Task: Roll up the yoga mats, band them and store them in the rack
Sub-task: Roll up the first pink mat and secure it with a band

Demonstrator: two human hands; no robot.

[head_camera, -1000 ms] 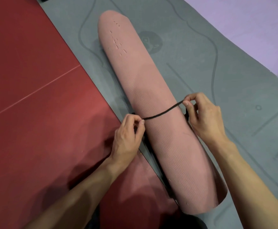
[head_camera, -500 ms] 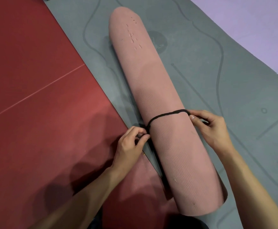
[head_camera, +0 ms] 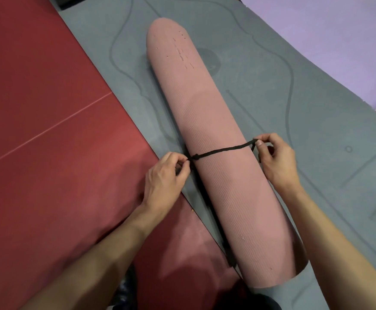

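A rolled pink yoga mat [head_camera: 207, 121] lies lengthwise on a flat grey yoga mat [head_camera: 316, 135]. A thin black cord [head_camera: 222, 150] runs across the top of the roll near its middle, with a small knot at its left side. My left hand [head_camera: 166, 180] pinches the cord's left end beside the roll. My right hand [head_camera: 276, 159] pinches the cord's right end between thumb and fingers at the roll's right side. More black strap lies along the roll's lower left edge.
A lilac mat [head_camera: 339, 41] lies flat at the upper right, partly under the grey mat. Red floor matting [head_camera: 48, 130] with a seam covers the left half. A dark object sits at the top left corner.
The cord lay loosely arched over the roll; now it is drawn straight between both hands, with a knot showing at the left. My right hand has lifted its end slightly.
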